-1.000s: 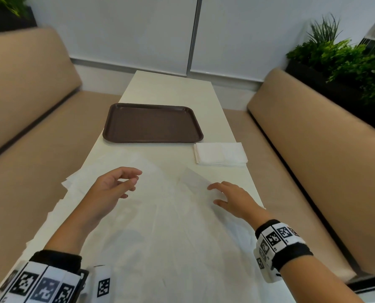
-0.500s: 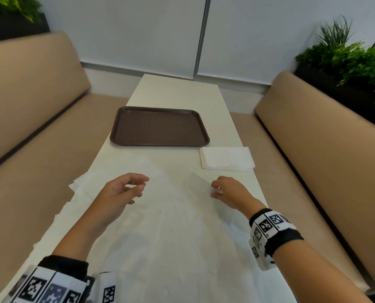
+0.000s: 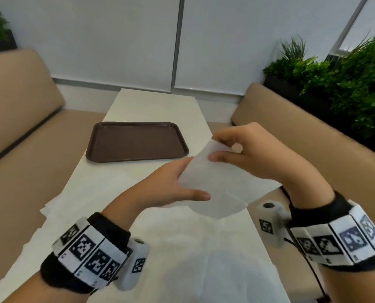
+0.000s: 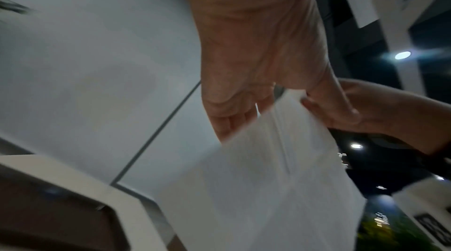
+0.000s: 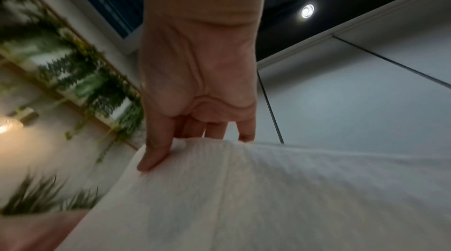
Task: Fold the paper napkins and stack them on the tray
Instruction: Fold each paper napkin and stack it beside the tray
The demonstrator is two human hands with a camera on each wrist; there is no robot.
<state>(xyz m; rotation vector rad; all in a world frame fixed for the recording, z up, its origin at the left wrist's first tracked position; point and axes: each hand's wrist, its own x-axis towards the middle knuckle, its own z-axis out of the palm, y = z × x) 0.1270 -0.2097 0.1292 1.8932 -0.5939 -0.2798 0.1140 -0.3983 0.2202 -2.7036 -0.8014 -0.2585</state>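
Note:
One white paper napkin (image 3: pixel 217 186) is held up in the air over the near half of the table. My right hand (image 3: pixel 214 148) pinches its top corner between thumb and fingers. My left hand (image 3: pixel 195 178) holds its left edge, thumb in front and fingers behind. The brown tray (image 3: pixel 136 141) lies bare on the table beyond my left hand. Several unfolded napkins (image 3: pixel 160 237) are spread flat under my wrists. In the left wrist view the napkin (image 4: pixel 268 187) hangs from both hands. In the right wrist view my thumb (image 5: pixel 151 158) presses on the napkin (image 5: pixel 268 197).
The long white table (image 3: pixel 156 106) runs away from me to a white wall. Tan benches stand on the left (image 3: pixel 18 106) and on the right (image 3: pixel 313 138). Green plants (image 3: pixel 346 79) rise behind the right bench.
My right hand took a napkin corner off the table and raised it. My left hand came up and took hold of the napkin's left edge. The head view has tilted upward.

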